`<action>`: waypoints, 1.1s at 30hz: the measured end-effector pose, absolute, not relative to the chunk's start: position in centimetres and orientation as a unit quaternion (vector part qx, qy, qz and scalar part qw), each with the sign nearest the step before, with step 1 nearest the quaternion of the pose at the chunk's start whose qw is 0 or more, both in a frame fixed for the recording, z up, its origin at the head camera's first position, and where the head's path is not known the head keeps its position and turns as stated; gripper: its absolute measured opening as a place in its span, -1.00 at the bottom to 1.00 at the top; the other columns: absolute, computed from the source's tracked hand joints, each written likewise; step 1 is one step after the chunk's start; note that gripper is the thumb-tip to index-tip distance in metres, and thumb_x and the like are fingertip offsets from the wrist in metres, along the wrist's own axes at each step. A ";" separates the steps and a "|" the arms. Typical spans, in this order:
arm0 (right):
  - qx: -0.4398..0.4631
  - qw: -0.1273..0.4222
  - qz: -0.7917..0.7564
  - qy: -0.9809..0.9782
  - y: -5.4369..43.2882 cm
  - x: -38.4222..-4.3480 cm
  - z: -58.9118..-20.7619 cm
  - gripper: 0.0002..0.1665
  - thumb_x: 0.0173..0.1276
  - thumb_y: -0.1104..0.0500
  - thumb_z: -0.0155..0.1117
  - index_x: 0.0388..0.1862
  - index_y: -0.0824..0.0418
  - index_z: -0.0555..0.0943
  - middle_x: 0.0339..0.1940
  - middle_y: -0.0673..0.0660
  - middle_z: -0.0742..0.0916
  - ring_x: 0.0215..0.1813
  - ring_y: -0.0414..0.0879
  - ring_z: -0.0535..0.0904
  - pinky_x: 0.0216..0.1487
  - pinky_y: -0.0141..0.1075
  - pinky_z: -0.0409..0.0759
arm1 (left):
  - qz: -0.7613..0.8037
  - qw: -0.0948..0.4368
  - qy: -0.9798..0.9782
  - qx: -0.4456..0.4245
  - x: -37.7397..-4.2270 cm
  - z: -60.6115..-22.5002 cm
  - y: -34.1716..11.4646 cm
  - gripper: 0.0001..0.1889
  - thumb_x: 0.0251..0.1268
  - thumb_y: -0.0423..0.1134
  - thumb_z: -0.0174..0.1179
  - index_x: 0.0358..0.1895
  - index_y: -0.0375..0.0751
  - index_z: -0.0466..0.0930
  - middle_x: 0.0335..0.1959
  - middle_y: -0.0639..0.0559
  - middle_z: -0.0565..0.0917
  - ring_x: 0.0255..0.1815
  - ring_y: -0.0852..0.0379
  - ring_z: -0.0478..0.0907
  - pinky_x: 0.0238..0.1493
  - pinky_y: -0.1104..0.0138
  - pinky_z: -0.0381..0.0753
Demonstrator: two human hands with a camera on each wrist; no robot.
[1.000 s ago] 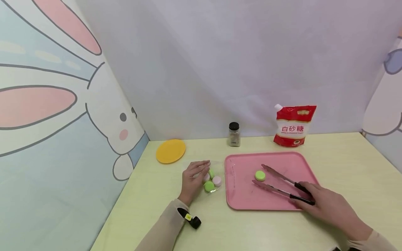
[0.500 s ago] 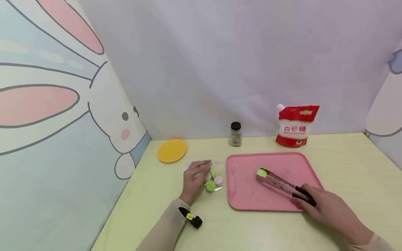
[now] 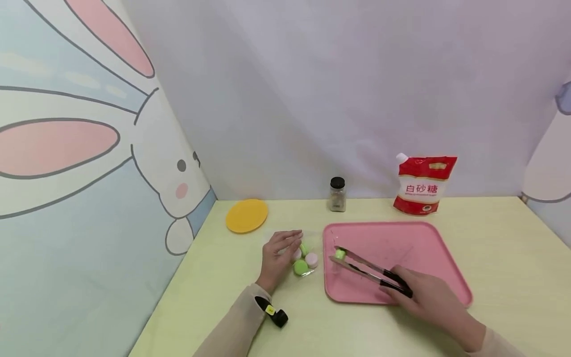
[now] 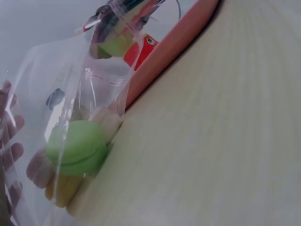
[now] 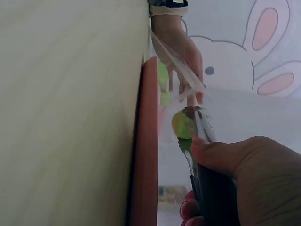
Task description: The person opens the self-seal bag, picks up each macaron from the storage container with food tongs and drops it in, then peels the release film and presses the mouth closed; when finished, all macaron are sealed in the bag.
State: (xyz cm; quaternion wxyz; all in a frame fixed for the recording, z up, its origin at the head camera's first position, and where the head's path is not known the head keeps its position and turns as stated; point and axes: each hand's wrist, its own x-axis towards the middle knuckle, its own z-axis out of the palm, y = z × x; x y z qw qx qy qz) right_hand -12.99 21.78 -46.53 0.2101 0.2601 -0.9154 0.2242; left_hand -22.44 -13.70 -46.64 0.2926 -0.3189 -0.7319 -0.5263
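Note:
My right hand [image 3: 430, 297] grips metal tongs [image 3: 357, 270] by their black handles. Between the tong tips a green macaron [image 3: 340, 254] is held over the left part of the pink tray [image 3: 401, 243]. My left hand [image 3: 277, 258] holds one side of a clear plastic bag [image 4: 35, 94], its fingers partly seen through the film. Inside the bag are several macarons, among them a green macaron [image 3: 301, 267], a pale pink macaron [image 3: 311, 260] and a yellow macaron [image 4: 66, 189]. The bag's mouth faces the tongs and overlaps the tray's left edge.
A yellow plate [image 3: 247, 216] lies at the back left. Behind the tray stand a small jar with a black lid [image 3: 337, 195] and a red and white sugar pouch [image 3: 424, 185]. A fabric backdrop [image 3: 312, 99] closes off the table's far side.
The tongs, open around the macaron at first, have closed on it. They have lifted it and carried it left across the tray to the bag's mouth. The left hand stays at the bag.

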 end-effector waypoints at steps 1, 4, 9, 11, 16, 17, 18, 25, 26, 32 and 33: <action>0.257 0.202 0.224 -0.918 21.1 -13.3 -46.3 -0.56 0.14 -0.07 0.59 -0.35 -0.14 0.41 -0.62 -0.33 0.26 -0.59 -0.43 0.19 -0.57 -0.48 0.17 | -0.526 0.295 -0.730 -0.321 -22.5 -46.6 -13.7 -0.78 0.18 -0.61 0.33 -0.09 -0.49 0.73 -0.07 -0.31 0.74 -0.06 -0.19 0.63 0.04 0.26 0.58; 0.246 0.174 0.215 -0.929 19.1 -14.7 -45.6 -0.59 0.23 -0.16 0.50 -0.36 -0.14 0.40 -0.64 -0.29 0.26 -0.61 -0.39 0.19 -0.59 -0.45 0.18 | -0.527 0.299 -0.724 -0.330 -22.8 -46.6 -13.6 -0.77 0.17 -0.62 0.32 -0.09 -0.50 0.73 -0.07 -0.32 0.73 -0.06 -0.20 0.63 0.04 0.24 0.58; 0.263 0.147 0.207 -0.931 16.2 -17.2 -45.3 -0.58 0.29 -0.25 0.42 -0.37 -0.11 0.39 -0.67 -0.26 0.28 -0.62 -0.36 0.22 -0.60 -0.42 0.21 | -0.523 0.306 -0.720 -0.338 -23.2 -46.5 -13.3 -0.77 0.17 -0.62 0.32 -0.08 -0.50 0.72 -0.07 -0.33 0.73 -0.06 -0.22 0.63 0.07 0.21 0.58; 0.283 0.148 0.213 -0.923 15.4 -17.6 -45.3 -0.58 0.27 -0.25 0.43 -0.38 -0.11 0.40 -0.67 -0.27 0.28 -0.62 -0.36 0.23 -0.59 -0.43 0.22 | -0.523 0.309 -0.719 -0.339 -23.1 -46.4 -13.3 -0.77 0.18 -0.61 0.31 -0.08 -0.50 0.73 -0.07 -0.33 0.73 -0.05 -0.22 0.63 0.07 0.19 0.58; 0.319 0.151 0.227 -0.908 14.3 -17.7 -45.7 -0.59 0.26 -0.24 0.44 -0.38 -0.11 0.42 -0.68 -0.30 0.28 -0.62 -0.39 0.22 -0.60 -0.44 0.22 | -0.521 0.322 -0.716 -0.336 -22.9 -46.3 -13.4 -0.76 0.18 -0.61 0.31 -0.07 -0.43 0.75 -0.09 -0.30 0.74 -0.05 -0.16 0.63 0.06 0.19 0.58; 0.320 0.151 0.227 -0.907 14.2 -17.6 -45.8 -0.59 0.26 -0.24 0.44 -0.38 -0.11 0.42 -0.67 -0.30 0.28 -0.61 -0.39 0.22 -0.60 -0.44 0.22 | -0.520 0.324 -0.716 -0.335 -22.8 -46.3 -13.4 -0.75 0.18 -0.61 0.31 -0.07 -0.43 0.75 -0.10 -0.30 0.75 -0.06 -0.15 0.63 0.06 0.20 0.58; 0.320 0.151 0.227 -0.907 14.1 -17.6 -45.8 -0.59 0.26 -0.24 0.44 -0.38 -0.11 0.42 -0.67 -0.30 0.28 -0.61 -0.39 0.22 -0.60 -0.44 0.21 | -0.519 0.326 -0.716 -0.334 -22.8 -46.4 -13.5 -0.75 0.18 -0.61 0.31 -0.07 -0.42 0.75 -0.10 -0.29 0.75 -0.06 -0.14 0.63 0.05 0.21 0.58; 0.323 0.142 0.231 -0.907 13.9 -17.4 -46.1 -0.60 0.27 -0.25 0.43 -0.37 -0.10 0.43 -0.67 -0.30 0.28 -0.61 -0.39 0.22 -0.60 -0.44 0.21 | -0.520 0.327 -0.716 -0.332 -23.5 -48.1 -14.1 -0.80 0.21 -0.57 0.32 -0.10 -0.47 0.74 -0.09 -0.28 0.75 -0.08 -0.16 0.63 0.04 0.22 0.58; 0.325 0.139 0.233 -0.906 13.9 -17.4 -46.1 -0.60 0.28 -0.25 0.42 -0.37 -0.10 0.43 -0.67 -0.29 0.28 -0.61 -0.39 0.22 -0.61 -0.44 0.21 | -0.521 0.327 -0.715 -0.333 -23.7 -48.5 -14.3 -0.80 0.21 -0.56 0.32 -0.10 -0.47 0.74 -0.09 -0.27 0.75 -0.07 -0.15 0.63 0.05 0.22 0.58; 0.320 0.114 0.232 -0.911 14.6 -17.8 -45.8 -0.55 0.28 -0.33 0.37 -0.19 -0.03 0.55 -0.60 -0.29 0.36 -0.55 -0.37 0.30 -0.52 -0.43 0.30 | -0.515 0.326 -0.714 -0.343 -24.3 -49.4 -14.6 -0.79 0.26 -0.49 0.34 -0.05 -0.37 0.76 -0.02 -0.17 0.75 -0.02 -0.08 0.62 0.07 0.20 0.57; 0.315 0.107 0.227 -0.915 14.9 -17.9 -45.6 -0.50 0.28 -0.36 0.35 -0.12 -0.02 0.57 -0.57 -0.30 0.38 -0.52 -0.36 0.32 -0.49 -0.42 0.33 | -0.513 0.327 -0.714 -0.346 -24.4 -49.5 -14.6 -0.79 0.25 -0.48 0.34 -0.05 -0.36 0.76 -0.01 -0.17 0.75 -0.01 -0.08 0.62 0.07 0.19 0.57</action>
